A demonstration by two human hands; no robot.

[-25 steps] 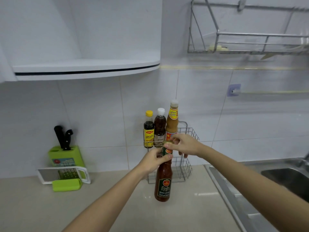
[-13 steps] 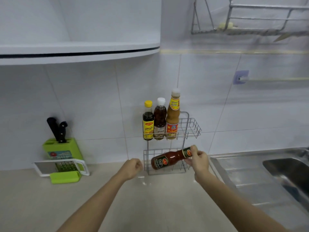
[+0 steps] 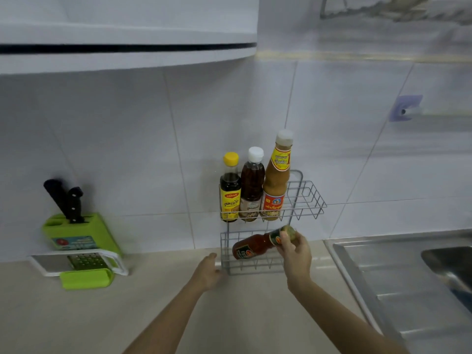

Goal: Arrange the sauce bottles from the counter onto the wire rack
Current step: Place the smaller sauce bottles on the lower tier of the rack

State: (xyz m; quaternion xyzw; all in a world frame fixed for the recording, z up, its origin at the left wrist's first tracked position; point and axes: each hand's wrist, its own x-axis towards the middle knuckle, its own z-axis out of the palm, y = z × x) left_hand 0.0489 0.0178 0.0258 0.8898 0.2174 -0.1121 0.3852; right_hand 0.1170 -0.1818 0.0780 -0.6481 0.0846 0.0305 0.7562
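Right hand (image 3: 296, 254) fingers closed round cap end of red sauce bottle (image 3: 252, 247), tilted inside lower tier of wire rack (image 3: 307, 200). Left hand (image 3: 208, 270) fingers loosely curled, holding nothing, at rack's near-left corner.

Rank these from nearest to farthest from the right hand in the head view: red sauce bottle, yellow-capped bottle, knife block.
1. red sauce bottle: held by its neck in the right hand, tilted in the lower basket.
2. yellow-capped bottle: upper tier, leftmost.
3. knife block: far left on the counter.

red sauce bottle (image 3: 251, 247), grey wire rack (image 3: 306, 200), green knife block (image 3: 79, 232).
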